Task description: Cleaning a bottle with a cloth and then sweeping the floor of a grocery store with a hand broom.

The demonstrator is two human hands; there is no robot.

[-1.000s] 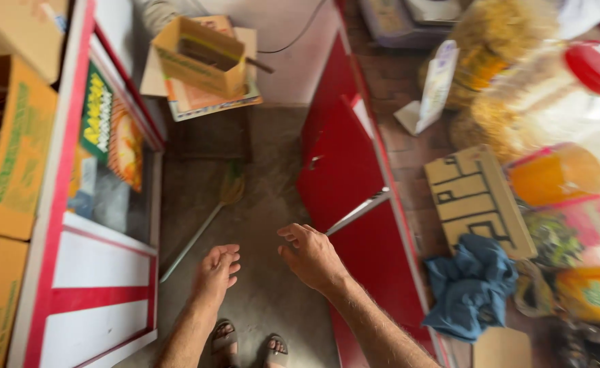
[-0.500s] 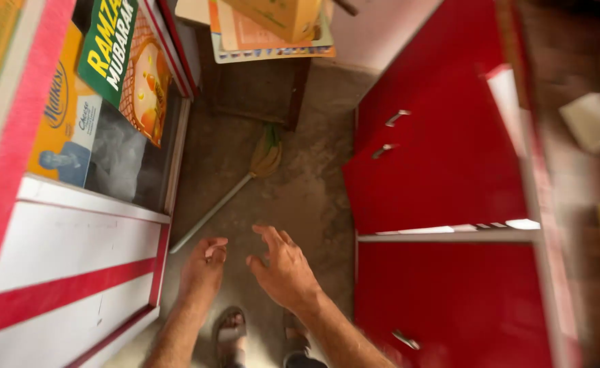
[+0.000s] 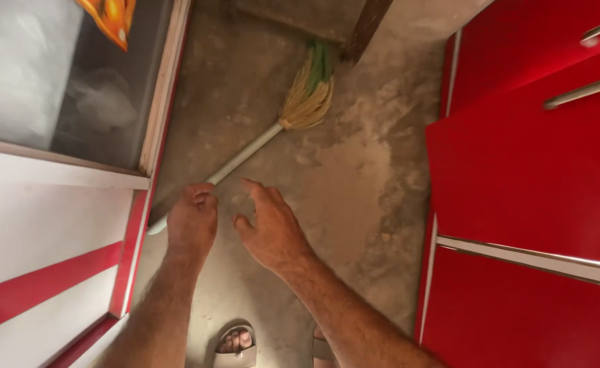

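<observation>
Broom (image 3: 272,129) lies on the concrete floor (image 3: 354,204), slanting across it: its straw head (image 3: 308,99), yellow with a green binding at the top, sits toward the far end near a dark post (image 3: 368,24), and its pale handle (image 3: 242,155) runs back toward the person, down to the foot of the white and red cabinet (image 3: 48,232) on the left. The near end of the handle disappears under the left hand (image 3: 192,221). That hand is low over the handle with its fingers curled down at it; whether the grip is closed on the handle or only touching it cannot be told from this view. The right hand (image 3: 272,228) hovers just beside the left, a little to the right of the handle, with fingers spread and apart, holding nothing. Both forearms reach down from the bottom edge of the view.

Below the hands, two feet in sandals (image 3: 235,344) stand on the floor. To the left, above the cabinet's striped panel, a glass-fronted case (image 3: 75,88) shows pale bags inside and an orange packet (image 3: 112,17) at the top. To the right stand glossy red cabinet doors (image 3: 531,170) with metal bar handles (image 3: 586,88) and a silver strip between upper and lower doors. The floor is stained and patchy in the middle.
</observation>
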